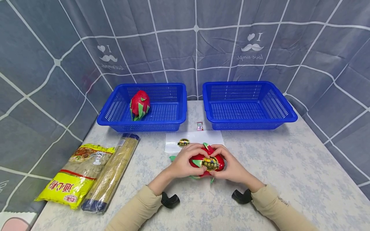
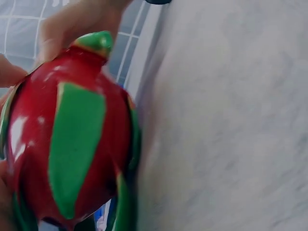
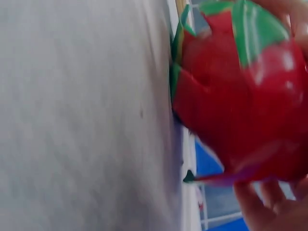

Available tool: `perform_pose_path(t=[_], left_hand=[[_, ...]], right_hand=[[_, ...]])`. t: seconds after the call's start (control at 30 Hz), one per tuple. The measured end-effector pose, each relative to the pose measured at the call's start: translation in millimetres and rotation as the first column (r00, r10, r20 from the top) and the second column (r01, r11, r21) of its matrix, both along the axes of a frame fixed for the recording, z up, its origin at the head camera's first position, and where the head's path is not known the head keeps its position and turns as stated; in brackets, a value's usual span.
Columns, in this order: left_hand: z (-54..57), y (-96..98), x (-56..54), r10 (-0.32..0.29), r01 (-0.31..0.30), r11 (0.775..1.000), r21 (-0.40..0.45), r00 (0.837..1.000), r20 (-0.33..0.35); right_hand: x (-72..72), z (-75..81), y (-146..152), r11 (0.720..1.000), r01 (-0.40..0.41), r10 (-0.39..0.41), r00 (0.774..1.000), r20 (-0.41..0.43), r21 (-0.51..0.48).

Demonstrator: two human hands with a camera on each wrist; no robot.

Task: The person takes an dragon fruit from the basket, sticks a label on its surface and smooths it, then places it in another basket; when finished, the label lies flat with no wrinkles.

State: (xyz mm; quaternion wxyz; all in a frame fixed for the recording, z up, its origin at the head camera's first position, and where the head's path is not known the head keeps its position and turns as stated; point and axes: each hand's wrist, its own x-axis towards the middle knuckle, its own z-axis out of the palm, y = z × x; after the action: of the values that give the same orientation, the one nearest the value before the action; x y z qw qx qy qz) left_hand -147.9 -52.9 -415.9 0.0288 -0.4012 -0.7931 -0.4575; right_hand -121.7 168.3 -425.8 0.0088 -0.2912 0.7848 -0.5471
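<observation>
A red dragon fruit with green scales [image 1: 202, 157] lies on the table between both hands. On its upper side is a black-and-gold sticker with Chinese characters [image 1: 210, 164]. My left hand [image 1: 185, 162] grips the fruit's left side, its thumb and fingertips at the sticker's edge. From the other side my right hand [image 1: 231, 166] holds it, fingers and thumb also against the sticker. The left wrist view shows the shiny fruit [image 2: 77, 139] close up; the right wrist view shows its red side [image 3: 240, 106]. Behind the hands lies a white sheet [image 1: 203, 138] with another such sticker [image 1: 183, 142].
A blue basket [image 1: 141, 123] at the back left holds another dragon fruit [image 1: 140, 104]. To its right stands a second blue basket [image 1: 250, 122]. A small wrapped packet [image 1: 199, 126] lies near them. On the left are a yellow food bag [image 1: 78, 176] and packaged noodles [image 1: 112, 173].
</observation>
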Motion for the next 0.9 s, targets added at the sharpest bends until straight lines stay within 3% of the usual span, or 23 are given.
perform_pose_path(t=[0.13,0.27,0.43,0.57,0.7,0.77,0.9], left_hand=[[-0.6,0.7,-0.2,0.001,0.000,1.000,0.004,1.000,-0.029],[0.4,-4.0,-2.1,-0.070,0.067,0.997,0.050,0.996,0.063],[2.4,-7.4,-5.6,-0.182,0.160,0.976,0.148,0.972,0.148],[3.5,-6.3,-4.8,-0.165,0.145,0.979,0.140,0.976,0.143],[2.9,-4.8,-3.7,-0.128,0.109,0.986,0.127,0.981,0.149],[2.0,-4.9,-4.8,-0.145,0.124,0.982,0.144,0.979,0.141],[1.8,-6.7,-6.9,-0.192,0.174,0.973,0.151,0.975,0.113]], right_hand=[[-1.3,-4.2,0,1.000,0.004,-0.003,1.000,-0.018,0.014],[-6.0,-2.2,8,0.996,-0.091,0.090,0.995,-0.029,-0.009],[-10.6,-2.0,13,0.985,-0.149,0.150,0.989,0.007,-0.083],[-10.0,-2.6,9,0.986,-0.100,0.100,0.995,-0.003,-0.134],[-7.9,-2.2,6,0.992,-0.043,0.042,0.999,-0.015,-0.121],[-8.5,-2.3,8,0.992,-0.061,0.059,0.998,-0.023,-0.109],[-12.8,-4.3,16,0.980,-0.169,0.168,0.986,-0.020,-0.102]])
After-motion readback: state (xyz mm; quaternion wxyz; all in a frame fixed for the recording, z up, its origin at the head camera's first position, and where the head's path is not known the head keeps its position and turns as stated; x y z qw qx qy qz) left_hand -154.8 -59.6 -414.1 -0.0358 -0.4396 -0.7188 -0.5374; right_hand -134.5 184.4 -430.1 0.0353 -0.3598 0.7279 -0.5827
